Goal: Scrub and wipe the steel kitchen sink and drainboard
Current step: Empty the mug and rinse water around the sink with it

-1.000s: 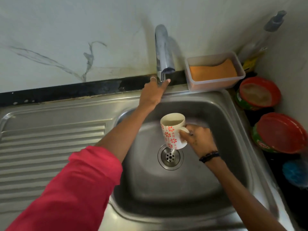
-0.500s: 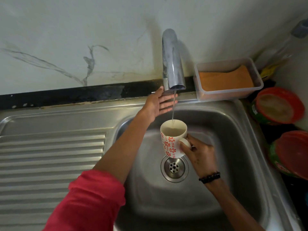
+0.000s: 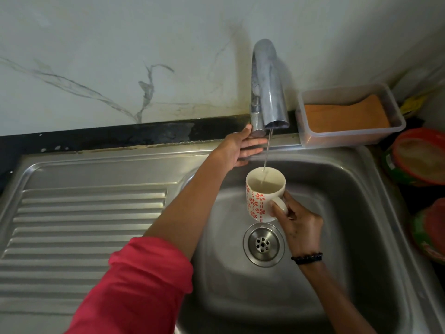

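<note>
Dull steel sink (image 3: 349, 189) (dry-looking drainboard (image 3: 84, 225)); right hand (image 3: 297, 224) grips mug (image 3: 261, 196), left hand (image 3: 240, 148) open.

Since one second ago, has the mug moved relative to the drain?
Yes. The mug has risen farther above the drain, toward the tap, under its water stream.

Right hand (image 3: 297, 221) holds a mug (image 3: 263, 194) under the tap (image 3: 269, 92); left hand (image 3: 240, 149) touches its base.
</note>
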`<state>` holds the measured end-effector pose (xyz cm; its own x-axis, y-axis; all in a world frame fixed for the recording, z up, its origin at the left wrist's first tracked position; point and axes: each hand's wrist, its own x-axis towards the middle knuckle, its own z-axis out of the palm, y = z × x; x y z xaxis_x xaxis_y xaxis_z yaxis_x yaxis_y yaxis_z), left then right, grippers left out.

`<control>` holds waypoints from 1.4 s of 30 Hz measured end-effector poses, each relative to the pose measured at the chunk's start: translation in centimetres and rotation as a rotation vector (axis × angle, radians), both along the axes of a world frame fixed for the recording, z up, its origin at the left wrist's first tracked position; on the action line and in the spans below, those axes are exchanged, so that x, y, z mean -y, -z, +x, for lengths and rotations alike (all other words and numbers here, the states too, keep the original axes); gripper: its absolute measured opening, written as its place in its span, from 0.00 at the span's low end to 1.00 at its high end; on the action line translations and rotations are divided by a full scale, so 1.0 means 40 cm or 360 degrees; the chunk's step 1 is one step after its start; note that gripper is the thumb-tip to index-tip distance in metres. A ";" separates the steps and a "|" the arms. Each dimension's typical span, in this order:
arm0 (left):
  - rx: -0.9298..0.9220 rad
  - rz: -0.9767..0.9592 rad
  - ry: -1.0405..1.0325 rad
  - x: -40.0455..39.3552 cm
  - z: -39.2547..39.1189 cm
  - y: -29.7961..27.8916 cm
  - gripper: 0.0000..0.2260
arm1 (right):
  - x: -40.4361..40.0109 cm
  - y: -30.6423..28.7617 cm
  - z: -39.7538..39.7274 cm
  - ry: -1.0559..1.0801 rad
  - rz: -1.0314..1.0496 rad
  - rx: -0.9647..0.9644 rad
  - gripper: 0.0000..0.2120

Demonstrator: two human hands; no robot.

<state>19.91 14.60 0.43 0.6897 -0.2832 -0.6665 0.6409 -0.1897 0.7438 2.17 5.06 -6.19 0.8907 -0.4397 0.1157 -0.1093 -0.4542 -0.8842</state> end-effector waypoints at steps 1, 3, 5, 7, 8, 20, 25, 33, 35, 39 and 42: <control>-0.0003 0.0003 -0.0004 0.001 0.001 -0.001 0.15 | 0.002 0.000 0.002 0.0010 0.0016 0.0010 0.20; -0.0003 0.0014 -0.0012 0.004 0.000 -0.002 0.15 | 0.005 0.003 0.010 0.0035 0.0037 0.0018 0.18; -0.0002 0.0034 -0.0027 0.008 -0.002 -0.004 0.16 | 0.005 0.005 0.014 0.0035 0.0037 0.0040 0.16; -0.0009 0.0051 -0.0031 0.010 0.001 -0.006 0.17 | 0.004 0.005 0.015 0.0029 0.0029 0.0072 0.15; -0.0016 0.0053 -0.0017 0.009 0.003 -0.008 0.17 | 0.002 0.005 0.014 0.0027 0.0023 0.0075 0.16; -0.0050 0.0110 0.0081 0.003 0.021 -0.009 0.19 | -0.010 0.016 0.008 0.0021 0.0029 0.0031 0.13; -0.0027 0.0121 0.0094 0.001 0.017 -0.009 0.19 | -0.013 0.018 0.002 0.0022 0.0048 0.0021 0.14; -0.0031 0.0137 0.0056 0.008 0.009 -0.020 0.19 | -0.013 0.015 0.003 0.0026 0.0078 -0.0014 0.13; -0.0035 0.0123 0.0042 0.008 0.010 -0.020 0.19 | -0.011 0.012 0.004 0.0023 0.0073 -0.0027 0.11; -0.0058 0.0046 -0.0053 0.011 0.008 -0.013 0.19 | -0.006 0.004 0.006 0.0018 0.0099 -0.0036 0.11; -0.0072 -0.0061 -0.0214 0.022 0.000 -0.012 0.18 | 0.002 -0.001 0.006 0.0025 0.0081 -0.0025 0.13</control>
